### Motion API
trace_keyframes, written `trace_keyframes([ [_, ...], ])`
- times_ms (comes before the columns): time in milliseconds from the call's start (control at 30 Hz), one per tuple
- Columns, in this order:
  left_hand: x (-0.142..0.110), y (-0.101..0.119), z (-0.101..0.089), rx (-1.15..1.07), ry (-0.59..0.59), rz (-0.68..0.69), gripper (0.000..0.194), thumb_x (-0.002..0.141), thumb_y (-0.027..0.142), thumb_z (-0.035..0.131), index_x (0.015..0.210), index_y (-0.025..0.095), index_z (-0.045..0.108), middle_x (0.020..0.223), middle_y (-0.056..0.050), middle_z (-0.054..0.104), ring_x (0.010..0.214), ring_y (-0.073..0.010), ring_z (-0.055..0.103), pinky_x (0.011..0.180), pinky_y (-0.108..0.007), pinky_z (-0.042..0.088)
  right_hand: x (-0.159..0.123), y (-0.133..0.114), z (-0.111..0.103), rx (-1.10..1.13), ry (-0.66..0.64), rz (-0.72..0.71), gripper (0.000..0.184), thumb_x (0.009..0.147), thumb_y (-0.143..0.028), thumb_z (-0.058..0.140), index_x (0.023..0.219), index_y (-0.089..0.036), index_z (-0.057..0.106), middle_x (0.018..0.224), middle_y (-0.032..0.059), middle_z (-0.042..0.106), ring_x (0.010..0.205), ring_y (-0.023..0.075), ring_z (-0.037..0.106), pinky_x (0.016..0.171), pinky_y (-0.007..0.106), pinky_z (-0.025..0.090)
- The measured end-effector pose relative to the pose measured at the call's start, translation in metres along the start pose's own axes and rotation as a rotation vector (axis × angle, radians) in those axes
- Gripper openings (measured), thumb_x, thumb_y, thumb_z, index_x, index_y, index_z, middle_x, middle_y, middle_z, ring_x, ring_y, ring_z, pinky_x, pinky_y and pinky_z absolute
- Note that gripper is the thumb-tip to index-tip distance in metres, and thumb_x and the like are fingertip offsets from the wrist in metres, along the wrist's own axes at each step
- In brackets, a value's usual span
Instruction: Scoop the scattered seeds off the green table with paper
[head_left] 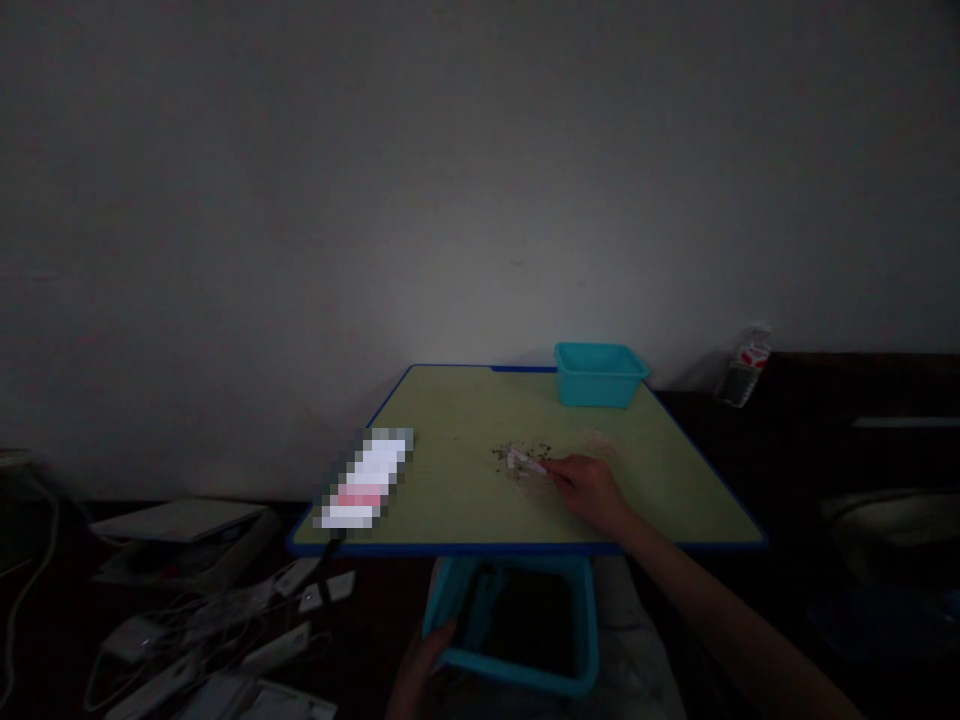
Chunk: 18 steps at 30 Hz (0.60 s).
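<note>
My right hand is closed on a small pale brush-like tool, whose far end rests among dark crumbs scattered on the yellow-green tabletop. Fine light-coloured bits lie just beyond that hand. Below the table's front edge, my left hand grips the left rim of a blue plastic basin on my lap. Dark material fills much of the basin, too dim to name. The left fingers are partly hidden by the basin wall.
Another blue basin stands at the table's far right corner. A lit, blurred-out phone-like screen is at the left edge. Cables and white power strips clutter the left side. A crumpled packet leans by the wall on the right.
</note>
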<state>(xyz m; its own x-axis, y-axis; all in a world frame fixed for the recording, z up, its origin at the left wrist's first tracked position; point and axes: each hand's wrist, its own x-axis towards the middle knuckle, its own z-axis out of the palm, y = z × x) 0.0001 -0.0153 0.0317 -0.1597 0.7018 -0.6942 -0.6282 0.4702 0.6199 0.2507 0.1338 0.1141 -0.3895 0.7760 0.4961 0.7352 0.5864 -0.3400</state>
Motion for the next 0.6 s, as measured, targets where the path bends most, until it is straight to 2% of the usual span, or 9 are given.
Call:
trace_keyframes([
  [100,-0.001,-0.002,-0.001,-0.015,0.014,-0.016,0.054,0.066,0.035,0.070,0.117,0.020,0.059,0.105,-0.014,0.071,0.102,-0.0347,0.064,0.086,-0.051,0.048,0.001,0.000,-0.001,0.007,0.011,0.019,0.033,0.087,-0.014,0.051,0.113,-0.022,0.068,0.096,0.0066,0.073,0.081,0.0184,0.066,0.076,0.028,0.049],
  [233,0.005,-0.005,-0.004,-0.031,-0.001,0.016,0.040,0.061,0.041,0.073,0.094,0.018,0.066,0.085,-0.011,0.072,0.098,-0.0374,0.065,0.084,-0.051,0.049,0.003,0.002,-0.003,0.007,0.027,0.045,0.033,0.086,-0.014,0.050,0.112,-0.023,0.068,0.098,0.0064,0.073,0.085,0.0202,0.067,0.077,0.031,0.050],
  [400,0.013,-0.004,-0.004,-0.024,0.047,-0.036,0.055,0.061,0.030,0.073,0.111,0.015,0.060,0.081,-0.012,0.074,0.103,-0.0376,0.063,0.083,-0.049,0.050,0.002,0.007,-0.004,0.019,0.043,0.065,0.032,0.086,-0.015,0.052,0.111,-0.025,0.069,0.098,0.0057,0.073,0.084,0.0208,0.067,0.077,0.033,0.051],
  [600,0.011,0.000,-0.004,0.024,-0.032,0.023,0.015,0.060,0.026,0.073,0.072,0.023,0.064,0.064,-0.006,0.073,0.105,-0.0375,0.063,0.088,-0.052,0.049,-0.002,0.011,-0.004,0.078,0.036,0.071,0.030,0.087,-0.019,0.052,0.111,-0.026,0.069,0.099,0.0041,0.073,0.082,0.0193,0.068,0.077,0.032,0.051],
])
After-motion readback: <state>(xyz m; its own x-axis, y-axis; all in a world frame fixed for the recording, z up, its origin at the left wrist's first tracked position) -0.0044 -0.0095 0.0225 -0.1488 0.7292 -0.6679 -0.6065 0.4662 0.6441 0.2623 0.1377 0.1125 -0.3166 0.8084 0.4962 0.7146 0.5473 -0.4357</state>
